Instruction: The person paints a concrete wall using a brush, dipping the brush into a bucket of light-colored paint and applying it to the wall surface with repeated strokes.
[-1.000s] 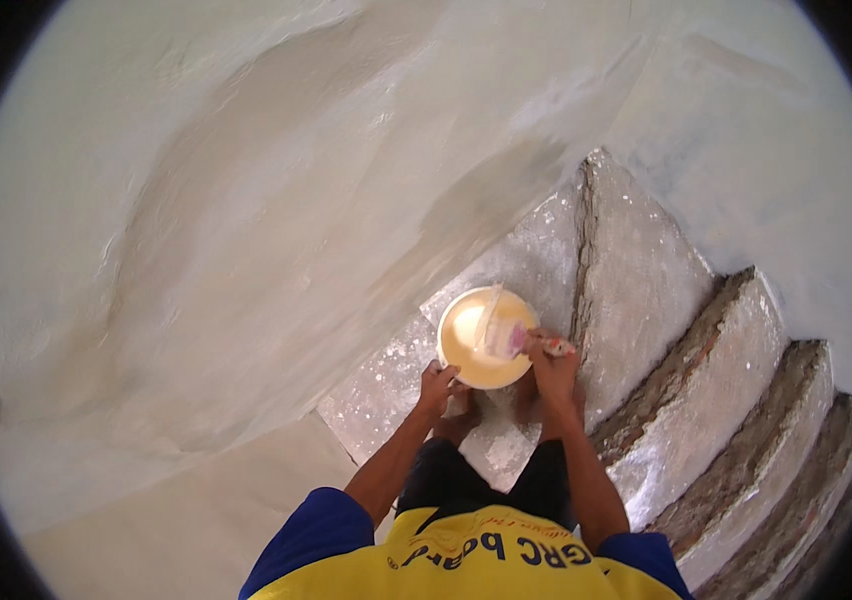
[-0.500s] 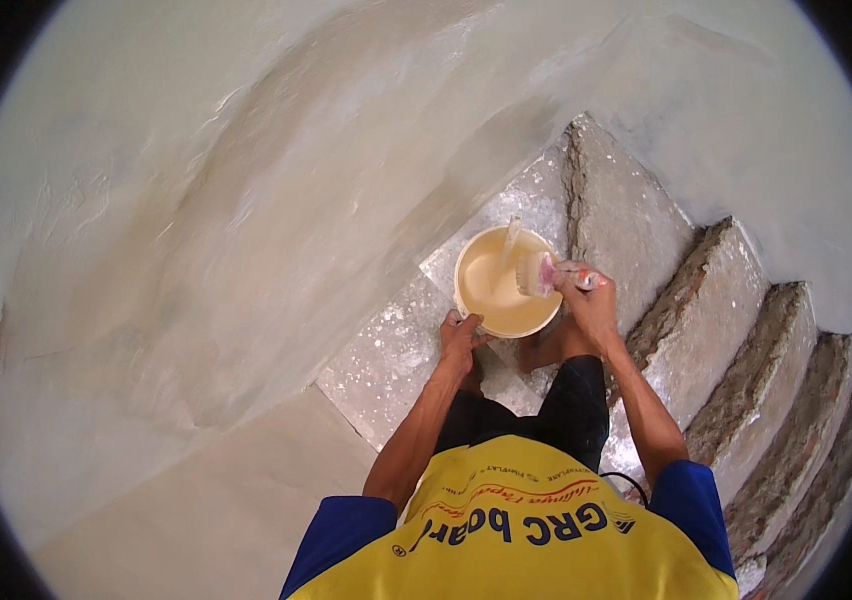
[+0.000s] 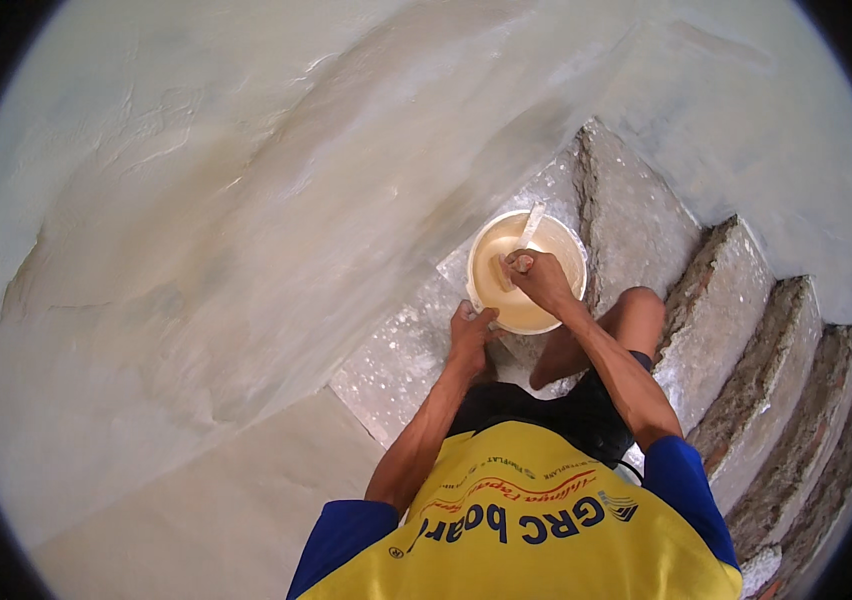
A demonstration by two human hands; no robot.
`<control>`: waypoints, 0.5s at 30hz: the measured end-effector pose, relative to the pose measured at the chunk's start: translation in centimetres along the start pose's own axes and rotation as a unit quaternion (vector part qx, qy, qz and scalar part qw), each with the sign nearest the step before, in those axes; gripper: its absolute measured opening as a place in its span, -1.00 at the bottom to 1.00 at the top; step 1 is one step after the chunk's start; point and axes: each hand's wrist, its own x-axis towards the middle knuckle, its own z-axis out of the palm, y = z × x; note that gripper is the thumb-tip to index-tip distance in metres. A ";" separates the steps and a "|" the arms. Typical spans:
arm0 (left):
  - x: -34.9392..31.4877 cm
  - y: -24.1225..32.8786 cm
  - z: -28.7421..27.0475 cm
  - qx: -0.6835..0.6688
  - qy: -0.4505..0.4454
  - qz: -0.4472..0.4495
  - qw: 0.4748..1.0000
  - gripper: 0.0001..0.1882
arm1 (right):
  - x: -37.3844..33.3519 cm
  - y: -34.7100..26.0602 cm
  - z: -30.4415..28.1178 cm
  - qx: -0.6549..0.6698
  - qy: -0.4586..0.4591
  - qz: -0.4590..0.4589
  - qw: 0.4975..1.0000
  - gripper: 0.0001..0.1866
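Note:
A round cream bucket (image 3: 571, 248) holds pale, creamy paint and stands on the speckled landing in front of me. My right hand (image 3: 546, 282) reaches over it, fingers closed round the handle of a paintbrush (image 3: 503, 273). The brush head is down inside the bucket, partly hidden by the hand. A flat, paint-coated stick (image 3: 532, 224) leans against the far rim, its lower end in the bucket. At the near left of the rim, my left hand (image 3: 470, 335) has its thumb and fingers closed on the bucket's edge.
Rough concrete steps (image 3: 736, 330) with crumbly edges run along the right. A pale, smeared wall (image 3: 246, 200) rises on the left and far side. White paint spots cover the landing (image 3: 396, 365). My bare knee (image 3: 636, 315) is close to the bucket's right side.
My right hand has moved left and lowered the brush from above the rim into the bucket. My view has shifted slightly, and my right knee now shows farther right.

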 end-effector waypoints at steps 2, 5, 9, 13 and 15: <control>-0.4 0.4 0.1 -0.006 0.007 0.000 1.000 -0.77 | 0.4 0.2 0.6 -0.015 -0.006 -0.006 1.000 -0.70; -0.9 0.8 0.1 -0.006 -0.008 0.003 1.000 -0.74 | 0.6 0.3 1.3 -0.066 -0.014 -0.022 0.997 -0.73; -1.4 1.2 0.2 0.008 0.001 0.004 1.000 -0.73 | 0.3 1.1 2.0 -0.029 -0.007 -0.026 0.999 -0.75; -1.7 1.3 0.6 0.013 0.009 0.002 1.000 -0.73 | 0.5 1.6 2.3 -0.058 -0.024 -0.011 0.998 -0.73; -1.7 1.4 0.9 0.014 0.005 0.010 1.000 -0.73 | 0.3 1.2 1.4 -0.040 -0.020 -0.030 0.999 -0.72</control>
